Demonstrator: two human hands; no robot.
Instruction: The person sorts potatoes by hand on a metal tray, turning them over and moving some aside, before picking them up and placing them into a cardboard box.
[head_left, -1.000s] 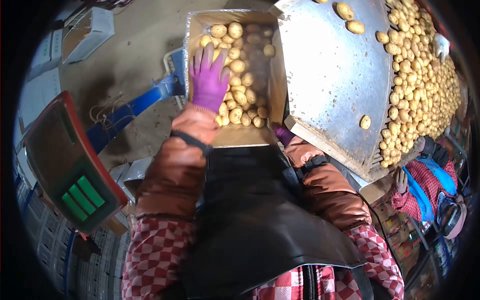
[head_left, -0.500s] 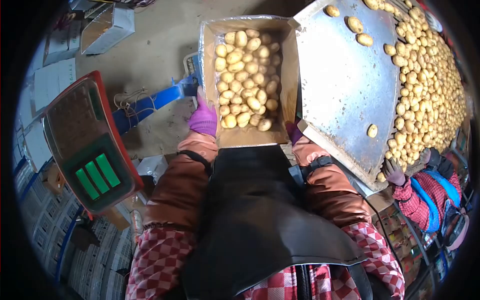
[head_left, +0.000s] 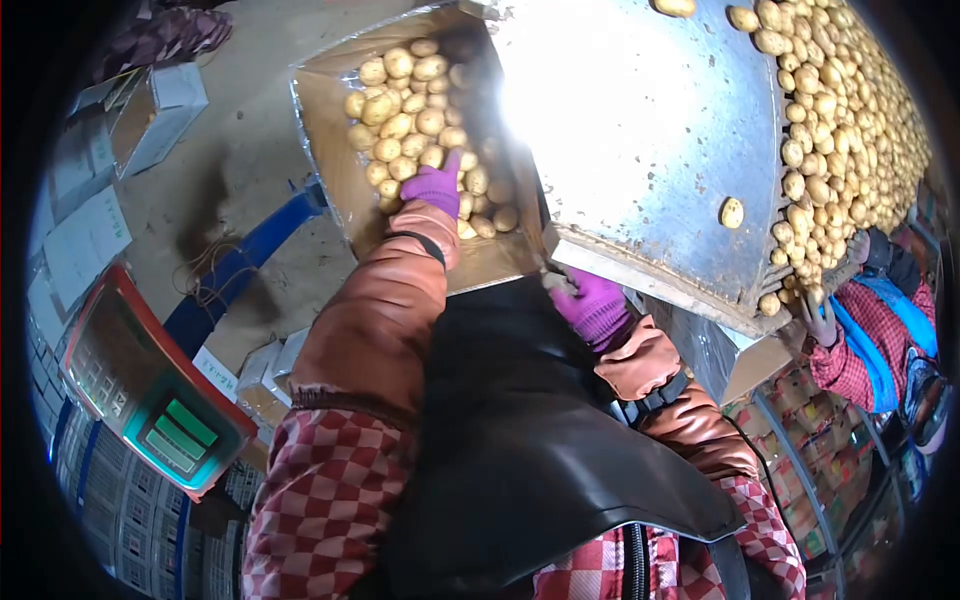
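A cardboard box (head_left: 335, 180) with a clear plastic liner holds many potatoes (head_left: 397, 125). My left hand (head_left: 435, 187), in a purple glove, reaches into the box and lies on the potatoes with at least one finger stretched out. No potato shows lifted in it. My right hand (head_left: 590, 305), also gloved in purple, is beside the box's near right corner and the near corner of the metal sorting table (head_left: 650, 150). Its fingers are curled around something small and greyish at their tips, which I cannot make out.
A heap of potatoes (head_left: 850, 130) covers the table's right side, where a co-worker's gloved hand (head_left: 820, 322) touches the edge. One loose potato (head_left: 732, 212) lies on the metal. At left stand a scale display (head_left: 155, 390) on a blue post (head_left: 245, 255) and white cartons (head_left: 165, 115).
My left hand has left the box's left side and moved in onto the potatoes. My right hand has come into fuller view at the near corner. The box appears further left and tilted.
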